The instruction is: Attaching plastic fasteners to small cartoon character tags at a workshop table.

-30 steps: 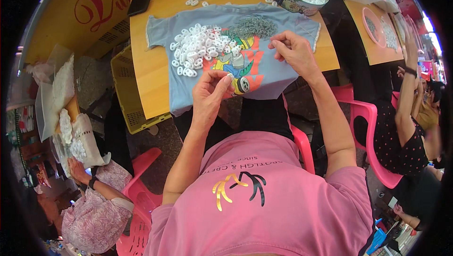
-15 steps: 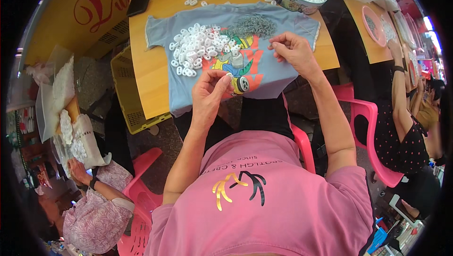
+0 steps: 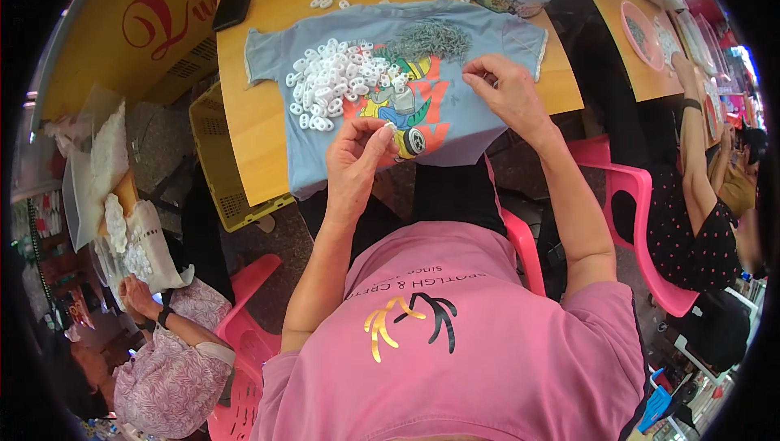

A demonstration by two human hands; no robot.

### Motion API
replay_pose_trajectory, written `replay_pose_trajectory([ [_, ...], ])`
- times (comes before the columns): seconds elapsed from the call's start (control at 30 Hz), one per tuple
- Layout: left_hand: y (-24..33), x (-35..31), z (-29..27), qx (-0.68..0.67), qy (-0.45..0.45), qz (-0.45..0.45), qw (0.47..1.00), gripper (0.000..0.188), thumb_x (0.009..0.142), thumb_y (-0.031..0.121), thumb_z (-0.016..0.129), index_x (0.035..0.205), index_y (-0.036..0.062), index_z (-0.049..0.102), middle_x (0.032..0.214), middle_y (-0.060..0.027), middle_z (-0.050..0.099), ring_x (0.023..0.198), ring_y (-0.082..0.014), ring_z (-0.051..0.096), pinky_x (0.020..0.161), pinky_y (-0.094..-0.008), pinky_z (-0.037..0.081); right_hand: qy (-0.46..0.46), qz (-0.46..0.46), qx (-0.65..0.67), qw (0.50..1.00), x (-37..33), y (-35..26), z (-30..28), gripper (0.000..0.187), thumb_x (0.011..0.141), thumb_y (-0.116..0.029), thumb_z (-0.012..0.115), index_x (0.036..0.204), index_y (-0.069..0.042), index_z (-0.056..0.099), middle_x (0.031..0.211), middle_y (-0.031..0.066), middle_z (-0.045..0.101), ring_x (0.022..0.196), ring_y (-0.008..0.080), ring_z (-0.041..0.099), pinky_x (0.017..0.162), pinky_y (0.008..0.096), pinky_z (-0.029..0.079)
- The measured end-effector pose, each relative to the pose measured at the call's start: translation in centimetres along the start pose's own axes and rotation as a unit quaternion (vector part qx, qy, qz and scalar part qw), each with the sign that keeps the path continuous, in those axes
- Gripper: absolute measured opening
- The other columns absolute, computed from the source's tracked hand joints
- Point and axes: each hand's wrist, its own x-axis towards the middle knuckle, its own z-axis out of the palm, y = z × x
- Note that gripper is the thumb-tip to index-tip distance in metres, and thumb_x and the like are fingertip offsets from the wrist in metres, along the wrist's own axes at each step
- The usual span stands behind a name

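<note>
On wooden table (image 3: 244, 140), blue shirt (image 3: 467, 136) bearing white pieces (image 3: 325, 79); pink chairs (image 3: 639, 197) nearby.

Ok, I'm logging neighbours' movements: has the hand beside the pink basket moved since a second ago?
Yes: the co-worker's hand has shifted left in the picture, closer to the pink basket.
</note>
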Motion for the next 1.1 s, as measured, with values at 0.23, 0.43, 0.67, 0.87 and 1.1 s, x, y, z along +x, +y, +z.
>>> replay_pose_trajectory([
  [0.23,-0.1,0.1,0.1,0.012,0.003,0.006,1.0,0.015,0.092,0.011,0.063,0.101,0.0007,0.057,0.083,-0.0023,0.062,0.072,-0.0067,0.06,0.066,-0.0206,0.05,-0.019,-0.032,-0.104,0.994,0.1,-0.6,1.2,0.017,0.083,-0.016,0.066,0.091,-0.001,0.065,0.083,0.0109,0.062,0.073,0.0261,0.06,0.067,0.0359,0.047],
  [0.43,0.0,0.0,0.0,0.008,0.002,0.002,1.0,0.014,0.092,0.01,0.062,0.101,0.0009,0.057,0.083,-0.0028,0.062,0.072,-0.0073,0.06,0.066,-0.0213,0.05,-0.043,-0.072,-0.193,0.978,0.7,-1.8,2.1,0.011,0.082,-0.013,0.062,0.087,-0.003,0.061,0.089,0.0128,0.061,0.08,0.0351,0.061,0.069,0.0419,0.048],
  [0.67,0.0,0.3,-0.1,-0.015,0.0,0.008,1.0,0.013,0.091,0.01,0.063,0.1,0.0011,0.058,0.083,-0.0028,0.063,0.073,-0.0078,0.06,0.066,-0.0214,0.05,-0.007,-0.105,-0.162,0.981,0.9,-0.8,2.1,0.01,0.084,-0.008,0.059,0.092,-0.003,0.062,0.09,0.0149,0.061,0.085,0.0361,0.06,0.072,0.0434,0.048],
  [0.87,-0.1,0.2,-0.2,-0.021,-0.007,0.013,1.0,0.013,0.091,0.01,0.063,0.099,0.001,0.058,0.083,-0.0031,0.062,0.073,-0.0082,0.06,0.066,-0.0217,0.049,0.003,-0.088,-0.126,0.988,0.9,-0.7,0.2,0.012,0.085,-0.009,0.061,0.094,-0.002,0.064,0.091,0.0161,0.063,0.087,0.035,0.06,0.075,0.0405,0.048],
  [1.1,-0.3,0.1,-0.2,-0.022,-0.01,0.02,1.0,0.013,0.091,0.01,0.063,0.099,0.0008,0.058,0.082,-0.003,0.062,0.073,-0.0084,0.059,0.067,-0.0222,0.049,-0.084,-0.019,-0.169,0.982,0.6,-1.7,0.8,0.021,0.083,-0.022,0.065,0.089,-0.001,0.064,0.09,0.0165,0.064,0.085,0.0338,0.061,0.074,0.0407,0.047],
])
